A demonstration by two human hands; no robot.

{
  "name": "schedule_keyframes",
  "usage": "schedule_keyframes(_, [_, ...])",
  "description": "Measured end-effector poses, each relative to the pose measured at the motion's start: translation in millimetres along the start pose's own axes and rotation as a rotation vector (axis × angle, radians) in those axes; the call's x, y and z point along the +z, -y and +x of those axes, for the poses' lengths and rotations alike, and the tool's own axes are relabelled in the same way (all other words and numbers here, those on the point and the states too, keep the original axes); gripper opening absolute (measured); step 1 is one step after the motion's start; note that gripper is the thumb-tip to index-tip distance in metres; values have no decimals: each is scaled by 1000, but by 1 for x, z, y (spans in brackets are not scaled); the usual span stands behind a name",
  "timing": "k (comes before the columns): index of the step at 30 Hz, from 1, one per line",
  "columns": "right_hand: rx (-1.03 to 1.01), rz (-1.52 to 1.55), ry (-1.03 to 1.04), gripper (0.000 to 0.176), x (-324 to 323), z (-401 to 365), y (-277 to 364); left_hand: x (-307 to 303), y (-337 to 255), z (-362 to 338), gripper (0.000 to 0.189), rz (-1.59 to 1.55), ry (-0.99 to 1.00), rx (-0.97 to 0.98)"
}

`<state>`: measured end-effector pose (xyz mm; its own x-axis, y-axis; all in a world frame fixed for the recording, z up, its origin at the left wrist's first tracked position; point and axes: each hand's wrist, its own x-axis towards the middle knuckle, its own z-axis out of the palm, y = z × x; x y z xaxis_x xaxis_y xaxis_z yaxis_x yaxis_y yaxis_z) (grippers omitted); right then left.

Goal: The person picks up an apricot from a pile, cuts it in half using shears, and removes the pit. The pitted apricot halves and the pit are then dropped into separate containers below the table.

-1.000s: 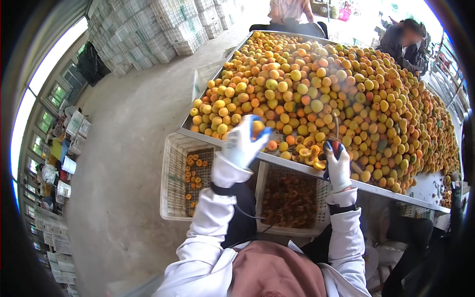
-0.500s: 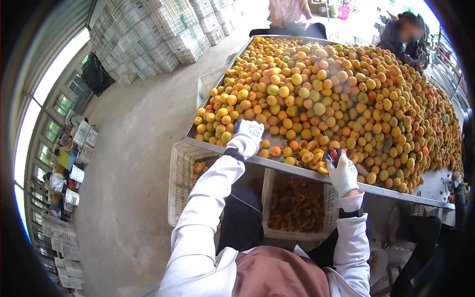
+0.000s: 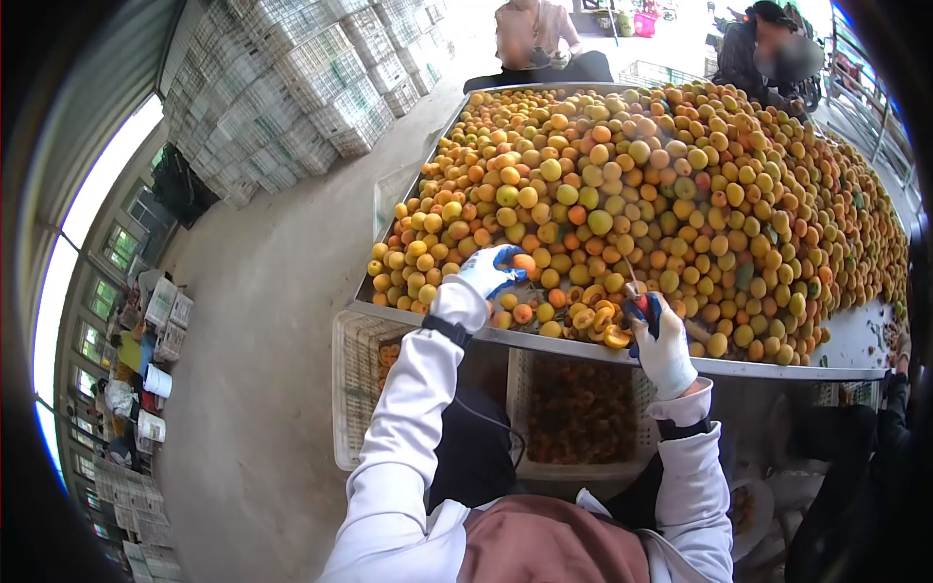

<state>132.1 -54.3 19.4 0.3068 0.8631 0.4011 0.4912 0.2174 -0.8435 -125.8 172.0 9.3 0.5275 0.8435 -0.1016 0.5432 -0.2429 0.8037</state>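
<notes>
**Left hand [image 3: 488, 271] turned on its side, an orange fruit [image 3: 525, 263] at its fingertips**

Since half a second ago, the left hand has rolled over: then knuckles up with the fingers hidden, now thumb and fingers show, parted in a curve. The right hand [image 3: 665, 347] has tipped its tool so the metal end shows; the whole view has shifted a little too.

Left hand, centre of the frame: white glove, blue fingertips, about half open. The orange fruit sits at the opening between thumb and fingers. From where I stand, cannot tell whether it is gripped or merely touched.

Right hand, right of centre, over the near edge of the table: fingers closed round a red-handled tool [image 3: 639, 304], metal end pointing up. Just left of it, a small pile of cut halves [image 3: 589, 319], orange insides showing, with a few whole fruits beside them.

Whole fruit heap [image 3: 680, 209], yellow to orange: spreads from the centre to the right of the frame on a metal table [image 3: 844, 345], whose bare surface shows at lower right.

Below the table edge, two white crates. Left crate [image 3: 354, 394]: some orange halves. Middle crate [image 3: 559, 470]: dark brownish pieces, too dim to make out.

One person [image 3: 558, 37] at top centre, another [image 3: 741, 56] at upper right, both beyond the heap. Stacked crates [image 3: 282, 92] fill the upper left.
</notes>
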Motion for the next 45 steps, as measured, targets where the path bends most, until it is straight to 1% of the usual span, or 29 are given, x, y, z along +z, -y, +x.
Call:
schedule_keyframes(1, [0,-1,-8,16,-1,-1,9,2,-12,-13,48,-461,87,-3])
schedule_keyframes(3, [168,102,165,14,-5,-1,21,6,-39,-35,49,-801,221,29])
schedule_keyframes(5, [-35,109,123,11,5,-4,11,21,-83,-63,53,-899,177,117])
schedule_keyframes(7, [87,142,223,11,2,-8,19,33,-88,-69,51,-1017,207,223])
schedule_keyframes(8, [82,177,215,11,2,-9,24,40,-88,-68,50,-1051,218,269])
schedule_keyframes(11, [-32,46,213,15,4,-11,20,55,-88,-68,47,-1145,233,308])
schedule_keyframes(12, [-32,38,217,15,4,-11,20,57,-88,-68,50,-1056,236,336])
schedule_keyframes(13, [-5,25,235,16,4,-12,20,58,-88,-69,50,-1067,233,337])
schedule_keyframes(15, [27,3,268,17,3,-14,19,54,-97,-76,60,-980,234,291])
schedule_keyframes(17, [-11,-93,264,16,2,-16,19,52,-94,-76,66,-990,232,276])
schedule_keyframes(19, [-35,-131,280,17,0,-17,16,51,-89,-75,70,-886,238,338])
schedule_keyframes(20, [-59,-162,287,18,0,-17,15,48,-94,-78,77,-850,233,286])
schedule_keyframes(21, [-59,-165,297,18,0,-18,12,49,-90,-76,77,-858,227,283])
schedule_keyframes(23, [-64,-243,297,23,1,-20,8,51,-80,-73,84,-829,234,378])
schedule_keyframes(24, [-65,-246,305,23,3,-22,6,52,-77,-73,92,-811,226,377])
schedule_keyframes(26, [-119,-317,286,26,6,-24,4,53,-77,-76,93,-748,196,383])
schedule_keyframes(29, [-101,-425,265,25,19,-26,4,62,-72,-77,97,-627,140,428])
schedule_keyframes(31, [-79,-382,236,23,28,-28,4,64,-76,-77,95,-603,106,398])
schedule_keyframes(32, [-62,-338,205,22,31,-27,4,68,-73,-75,85,-790,140,396])
schedule_keyframes(33, [-65,-341,205,22,36,-27,4,73,-71,-73,85,-792,139,400])
schedule_keyframes(35, [-16,-118,176,22,45,-29,3,84,-71,-74,72,-1089,143,266])
schedule_keyframes(36, [33,-115,157,22,49,-28,5,91,-72,-77,57,-1197,152,237])
schedule_keyframes(37, [31,-116,155,22,51,-28,3,95,-73,-79,57,-1196,153,239])
schedule_keyframes(39, [56,-95,109,22,54,-28,-2,102,-76,-80,48,-1260,147,161])
schedule_keyframes(40, [56,-97,107,22,53,-28,-3,107,-77,-78,43,-1257,82,105])
schedule_keyframes(41, [106,-72,137,24,50,-27,-1,111,-77,-76,43,-1257,84,105])
schedule_keyframes(43, [159,-48,163,25,50,-30,-2,119,-75,-72,42,-1028,28,204])
schedule_keyframes(44, [107,-70,152,25,55,-35,-8,135,-65,-62,40,-828,-115,235])
schedule_keyframes(45, [55,-93,143,24,60,-40,-14,138,-68,-62,37,-834,-103,222])
